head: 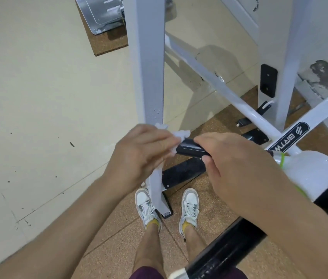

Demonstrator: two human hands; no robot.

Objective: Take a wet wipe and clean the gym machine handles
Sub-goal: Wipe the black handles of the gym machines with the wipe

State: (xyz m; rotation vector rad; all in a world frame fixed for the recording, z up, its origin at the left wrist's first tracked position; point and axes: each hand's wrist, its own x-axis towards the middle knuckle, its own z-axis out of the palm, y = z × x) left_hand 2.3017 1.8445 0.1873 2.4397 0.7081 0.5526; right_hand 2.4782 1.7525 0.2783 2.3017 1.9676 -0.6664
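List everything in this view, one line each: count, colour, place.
wet wipe: one, white, bunched in the left hand at the handle's end
handle: one, black, between both hands
machine frame: one, white-grey, upright post and slanted bars ahead
brand label: one, black, on the white bar at right
padded roller: one, black, lower right
metal plate: one, grey, top of view
cork mat: brown, under the feet and machine
floor: cream, left
shoes: two, white-grey, on the cork mat
left hand: grips the wet wipe
right hand: grips the handle
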